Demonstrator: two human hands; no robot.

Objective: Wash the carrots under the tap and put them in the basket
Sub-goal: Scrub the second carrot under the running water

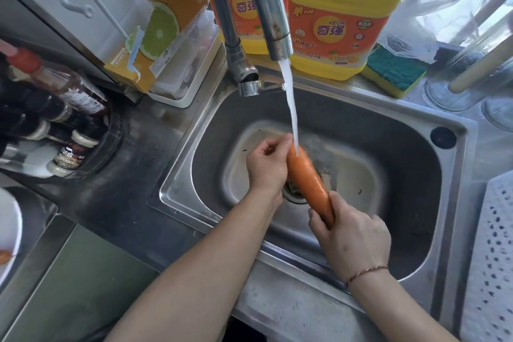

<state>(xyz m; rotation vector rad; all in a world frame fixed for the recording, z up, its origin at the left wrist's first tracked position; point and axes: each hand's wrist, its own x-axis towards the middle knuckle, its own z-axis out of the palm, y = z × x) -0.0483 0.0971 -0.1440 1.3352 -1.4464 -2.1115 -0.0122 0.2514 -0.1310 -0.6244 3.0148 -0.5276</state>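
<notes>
An orange carrot (309, 182) lies slanted over the steel sink (410, 130), its upper end under the water stream from the tap (273, 22). My left hand (268, 165) curls round the carrot's upper end. Lower down, my right hand (351, 233) grips the other end. A white perforated basket (491, 258) stands at the right edge. At the far left edge, a white plate (9, 228) holds a bit of another carrot (4, 255).
Two yellow dish soap jugs (336, 16) and a green-yellow sponge (394, 71) stand behind the sink. Sauce bottles (55, 108) crowd the left counter beside a torn carton (163, 33) in a white tray. Glassware (458, 83) sits at the back right.
</notes>
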